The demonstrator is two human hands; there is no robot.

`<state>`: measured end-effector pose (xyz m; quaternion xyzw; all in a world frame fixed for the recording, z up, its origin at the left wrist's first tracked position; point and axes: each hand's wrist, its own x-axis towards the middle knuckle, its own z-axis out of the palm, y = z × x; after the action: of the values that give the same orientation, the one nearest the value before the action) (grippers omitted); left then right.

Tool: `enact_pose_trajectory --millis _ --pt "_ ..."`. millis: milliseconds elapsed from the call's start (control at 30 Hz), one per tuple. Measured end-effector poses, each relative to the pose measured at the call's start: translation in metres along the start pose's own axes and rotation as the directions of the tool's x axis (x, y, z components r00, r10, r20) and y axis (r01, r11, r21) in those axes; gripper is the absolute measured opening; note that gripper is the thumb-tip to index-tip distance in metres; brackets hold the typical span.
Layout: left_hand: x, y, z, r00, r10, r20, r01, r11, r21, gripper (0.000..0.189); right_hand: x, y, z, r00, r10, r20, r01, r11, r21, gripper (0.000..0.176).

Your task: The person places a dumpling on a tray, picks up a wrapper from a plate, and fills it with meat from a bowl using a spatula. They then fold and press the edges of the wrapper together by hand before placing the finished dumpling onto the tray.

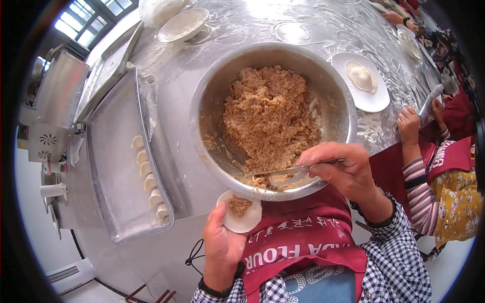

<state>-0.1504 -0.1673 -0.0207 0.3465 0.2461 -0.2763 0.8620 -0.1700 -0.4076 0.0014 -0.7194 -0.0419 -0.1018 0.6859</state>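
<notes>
A round dough wrapper (242,218) lies across the fingers of my left hand (222,247), a dab of brown filling (239,206) on its upper part. My right hand (343,169) grips a thin metal spatula (283,172) by its handle. The blade's tip is inside the near edge of a large steel bowl (207,154), touching some filling there. A big mound of minced filling (273,111) fills the bowl's middle.
Left of the bowl, a metal tray (113,171) holds several folded dumplings (145,168) in a row. A floury white bowl (184,25) stands at the back. Right of the steel bowl, a white plate (371,103) carries dough pieces (362,78). Another person's hand (408,123) rests nearby.
</notes>
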Motion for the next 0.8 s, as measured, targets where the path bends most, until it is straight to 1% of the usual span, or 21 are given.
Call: enact_pose_trajectory --millis 33,67,133,167,233,367,433,500,567,633,667,733,767,800 --pt "0.000 -0.001 0.002 1.000 -0.010 0.019 0.010 1.000 0.013 0.039 0.001 -0.001 0.000 0.999 0.010 0.049 -0.010 1.000 -0.007 0.010" --pt "0.001 -0.001 0.004 0.999 -0.020 0.037 0.019 0.999 0.027 0.040 0.002 -0.002 -0.001 0.999 0.010 0.049 -0.010 1.000 -0.007 0.010" --pt "0.001 -0.002 0.007 0.999 -0.015 0.043 0.013 0.999 0.035 0.040 0.001 -0.003 -0.005 0.999 0.017 0.051 -0.023 0.991 0.130 0.011" --pt "0.001 -0.002 0.008 0.999 -0.011 0.049 0.009 0.999 0.045 0.041 0.000 -0.004 -0.009 0.999 0.017 0.052 -0.023 0.991 0.131 0.011" --pt "0.001 -0.002 0.008 0.998 -0.019 0.058 0.016 0.999 0.039 0.041 -0.001 -0.006 -0.018 0.995 -0.038 0.091 0.023 0.988 0.153 0.011" --pt "0.002 -0.003 0.011 0.997 -0.027 0.074 0.025 0.999 0.028 0.042 -0.003 -0.008 -0.023 0.999 -0.031 0.038 0.027 0.995 0.098 0.011" --pt "0.002 -0.004 0.013 0.995 -0.029 0.091 0.026 0.999 0.036 0.042 -0.006 -0.008 -0.022 0.998 -0.002 0.058 0.001 1.000 0.006 0.011" --pt "0.001 -0.004 0.012 0.994 -0.031 0.105 0.027 0.999 0.043 0.043 -0.010 -0.009 -0.017 0.999 -0.024 0.033 0.023 1.000 0.017 0.010" --pt "0.002 -0.006 0.009 0.984 -0.059 0.168 0.051 0.997 0.051 0.046 -0.016 -0.013 -0.013 0.999 -0.046 0.007 0.046 0.999 0.025 0.010" --pt "0.000 -0.005 0.011 0.983 -0.074 0.171 0.065 0.996 0.057 0.046 -0.025 -0.022 -0.008 0.998 -0.044 -0.045 0.045 0.998 0.033 0.010" --pt "-0.001 -0.005 0.012 0.981 -0.090 0.174 0.080 0.995 0.064 0.046 -0.028 -0.023 -0.005 0.998 -0.043 -0.043 0.045 0.998 0.034 0.010" --pt "0.000 -0.005 0.011 0.980 -0.095 0.177 0.084 0.994 0.067 0.046 -0.030 -0.025 0.002 0.980 -0.200 0.019 0.199 0.979 0.036 0.010" --pt "0.000 -0.006 0.011 0.978 -0.102 0.180 0.090 0.993 0.071 0.045 -0.029 -0.023 0.002 0.971 -0.233 0.048 0.233 0.972 0.021 0.011" --pt "-0.001 -0.006 0.012 0.979 -0.100 0.177 0.089 0.994 0.070 0.045 -0.029 -0.022 0.003 0.971 -0.232 0.050 0.231 0.973 0.024 0.011"
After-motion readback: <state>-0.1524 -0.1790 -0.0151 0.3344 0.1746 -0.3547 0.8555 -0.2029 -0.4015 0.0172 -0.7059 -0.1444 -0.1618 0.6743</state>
